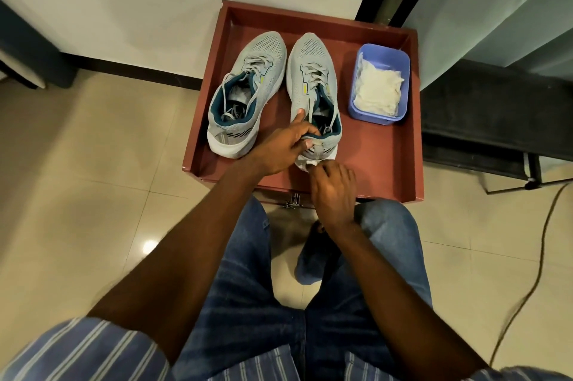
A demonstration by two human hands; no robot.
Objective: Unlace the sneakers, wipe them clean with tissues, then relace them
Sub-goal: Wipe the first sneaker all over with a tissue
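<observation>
1. Two sneakers (pixel 248 95) side by side in red tray (pixel 387 163), left of tissue tub (pixel 379 84); laces partly loosened.
2. Left hand (pixel 279 148) grasps right sneaker (pixel 313 95) heel; right hand (pixel 333 191) pinches a tissue (pixel 310 163) there.
3. Wiping apparently underway; relacing remains.

Sneakers (pixel 279 89): I read no brand or number on them.
Tissue tub (pixel 379 84): no label I can read.

grey sneakers (pixel 279 92), red-brown tray (pixel 387 163), perhaps lilac tub (pixel 356 101).
</observation>
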